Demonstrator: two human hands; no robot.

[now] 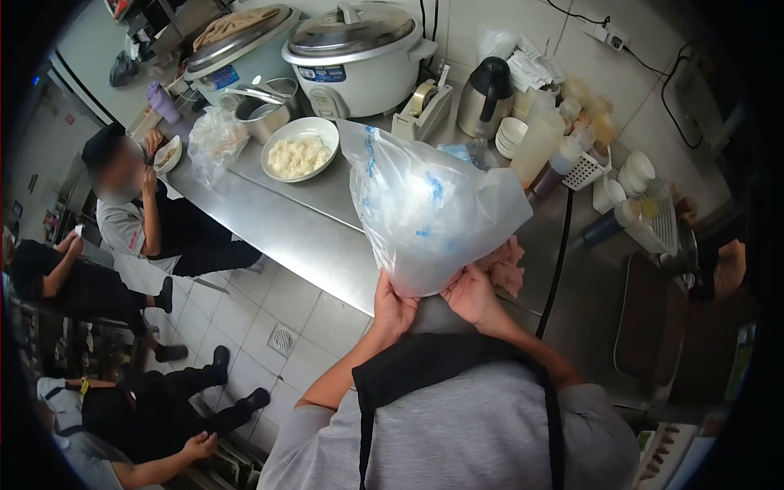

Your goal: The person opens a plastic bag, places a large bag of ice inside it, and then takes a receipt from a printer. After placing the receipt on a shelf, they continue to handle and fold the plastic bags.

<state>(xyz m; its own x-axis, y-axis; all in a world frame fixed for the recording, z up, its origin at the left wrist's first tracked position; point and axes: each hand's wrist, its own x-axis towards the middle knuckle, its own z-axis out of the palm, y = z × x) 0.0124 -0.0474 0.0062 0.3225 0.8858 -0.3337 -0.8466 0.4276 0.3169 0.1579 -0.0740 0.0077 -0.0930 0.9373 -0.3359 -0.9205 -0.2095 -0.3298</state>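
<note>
A large whitish plastic bag [433, 208] with blue print stands puffed out above the steel counter [286, 237]. My left hand [395, 306] grips its lower edge on the left, with the fingers partly hidden by the plastic. My right hand [469, 296] holds the same edge a little to the right, its fingers closed on the plastic. Pale contents show faintly through the bag and cannot be made out. A crumpled pink cloth [504, 268] lies just beyond my right hand.
Behind the bag are a bowl of pale food [299, 149], rice cookers [355, 61], a tape dispenser [422, 113], a thermos jug [485, 96] and sauce bottles [541, 139]. Several people are at the left, one eating at the counter's end [184, 184]. Baskets [653, 220] stand right.
</note>
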